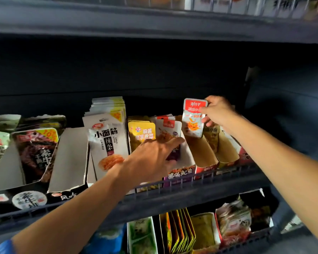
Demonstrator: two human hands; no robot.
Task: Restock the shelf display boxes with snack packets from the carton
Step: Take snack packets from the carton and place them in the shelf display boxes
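Note:
My right hand pinches a small red-and-white snack packet upright above a nearly empty red display box on the middle shelf. My left hand reaches into the neighbouring purple display box, fingers stretched over the white packets standing at its back. Whether those fingers hold a packet is hidden. The carton is out of view.
Left of the hands stand yellow packets, tall white packets, an empty white box and dark red packets. A wire rail fronts the shelf. The shelf below holds more boxed snacks. A dark shelf board hangs overhead.

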